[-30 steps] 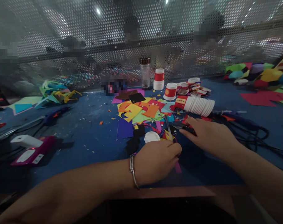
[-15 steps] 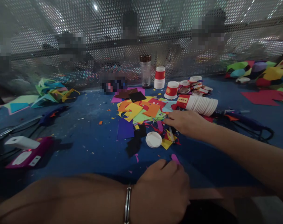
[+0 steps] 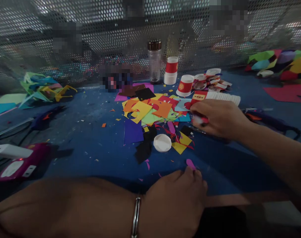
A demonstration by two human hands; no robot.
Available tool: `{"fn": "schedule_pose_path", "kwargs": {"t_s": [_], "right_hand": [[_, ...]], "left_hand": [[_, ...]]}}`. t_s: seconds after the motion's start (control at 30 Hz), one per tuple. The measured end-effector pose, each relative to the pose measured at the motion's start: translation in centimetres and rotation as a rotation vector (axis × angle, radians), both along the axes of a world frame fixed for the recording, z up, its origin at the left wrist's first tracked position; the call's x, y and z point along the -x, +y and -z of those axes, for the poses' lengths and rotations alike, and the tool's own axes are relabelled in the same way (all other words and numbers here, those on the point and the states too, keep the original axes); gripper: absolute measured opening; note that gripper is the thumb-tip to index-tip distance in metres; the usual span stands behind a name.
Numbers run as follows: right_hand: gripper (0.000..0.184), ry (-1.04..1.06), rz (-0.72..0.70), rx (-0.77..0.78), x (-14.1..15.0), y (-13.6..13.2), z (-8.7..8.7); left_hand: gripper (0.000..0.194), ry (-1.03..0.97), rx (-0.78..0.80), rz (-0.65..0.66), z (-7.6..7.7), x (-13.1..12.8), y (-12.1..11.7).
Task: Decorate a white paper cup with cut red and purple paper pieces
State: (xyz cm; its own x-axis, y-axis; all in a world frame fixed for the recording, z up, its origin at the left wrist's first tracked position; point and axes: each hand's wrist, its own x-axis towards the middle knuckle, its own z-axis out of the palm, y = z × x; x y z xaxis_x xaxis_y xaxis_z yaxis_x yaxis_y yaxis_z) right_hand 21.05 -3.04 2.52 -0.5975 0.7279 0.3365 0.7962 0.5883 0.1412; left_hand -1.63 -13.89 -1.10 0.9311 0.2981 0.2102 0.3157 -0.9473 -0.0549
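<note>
My left hand (image 3: 176,198) is closed near the table's front edge, pinching a small purple paper piece (image 3: 190,163) whose rounded end sticks out past the fingers. Over the right side of the paper heap, my right hand (image 3: 215,117) is closed on what look like scissors (image 3: 202,119); a bit of red handle and a thin metal blade show, blurred and partly covered by the fingers. Behind that hand lies a stack of paper cups (image 3: 223,96) on its side. A white round paper disc or lid (image 3: 162,143) and yellow paper (image 3: 182,142) lie between both hands.
Coloured paper scraps (image 3: 150,110) are heaped mid-table. Behind stand a glass bottle (image 3: 154,64) and upright paper cups (image 3: 170,70). Glue guns (image 3: 45,117) with cables lie left and right (image 3: 269,123). A magenta power strip (image 3: 37,158) sits at left; a perforated metal screen (image 3: 96,49) closes the back.
My right hand has taken up the scissors from beside the yellow paper and moved right. My left hand has shifted slightly right, still pinching the purple piece. The view has tilted down a little.
</note>
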Motion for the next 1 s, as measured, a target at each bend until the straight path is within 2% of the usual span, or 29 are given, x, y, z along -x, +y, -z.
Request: {"fn": "schedule_pose_path", "kwargs": {"t_s": [0.1,0.13,0.27,0.37,0.47,0.63,1.0], "right_hand": [[0.009,0.331,0.168,0.014,0.0,-3.6,0.1],[0.008,0.404,0.173,0.030,0.1,-5.0,0.3],[0.016,0.640,0.265,0.257,1.1,-9.9,1.4],[0.018,0.748,0.303,0.437,1.8,-11.8,2.4],[0.017,0.723,0.284,0.506,1.7,-12.0,3.0],[0.018,0.662,0.219,0.516,1.0,-11.3,3.5],[0.022,0.644,0.171,0.580,1.3,-10.9,3.5]], "left_hand": [[0.040,0.019,0.017,0.004,-0.2,0.1,0.0],[0.041,0.015,0.012,0.001,-0.2,0.2,-0.1],[0.041,-0.056,-0.041,-0.025,0.1,0.4,-0.5],[0.040,-0.093,-0.049,-0.033,0.3,0.3,-0.6],[0.039,-0.075,-0.037,-0.045,0.3,0.2,-0.6],[0.038,-0.073,-0.032,-0.045,0.6,-0.1,-0.7],[0.042,-0.118,-0.064,-0.044,0.9,-0.3,-0.5]]}}
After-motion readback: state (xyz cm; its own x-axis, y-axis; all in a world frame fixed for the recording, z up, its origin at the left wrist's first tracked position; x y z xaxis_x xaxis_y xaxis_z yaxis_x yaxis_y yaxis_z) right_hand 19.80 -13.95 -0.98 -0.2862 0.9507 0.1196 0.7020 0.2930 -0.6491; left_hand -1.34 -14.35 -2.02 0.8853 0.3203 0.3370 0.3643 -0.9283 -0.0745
